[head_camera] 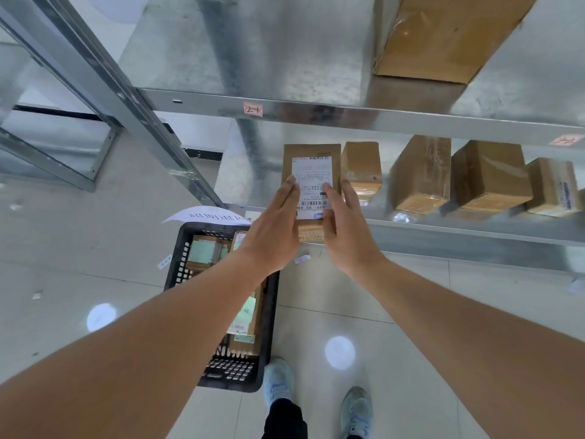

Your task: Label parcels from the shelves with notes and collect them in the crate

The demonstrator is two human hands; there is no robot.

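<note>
The fingers of the left hand (274, 228) lay nearly straight against the left edge of a flat cardboard parcel (311, 172), and those of the right hand (345, 228) lay the same way against its right edge. The two hands pressed the parcel between them more than they curled round it; the thumbs were hidden, so a firmer hold could not be ruled out. The parcel was at the front lip of the lower shelf (443, 228), its white shipping label (311, 185) facing up. No note showed on it, so labelling it seemed still to come.

Just beside it on the same shelf stood four more boxes (421, 175), none with a visible note, and a larger box (443, 36) lay on the shelf above. These looked like work left to do.

On the floor below the left forearm sat the black crate (269, 327), holding several parcels, some bearing pale green notes (247, 312). Judged from that, a good part of the collecting was done, while a handful of parcels waited.
</note>
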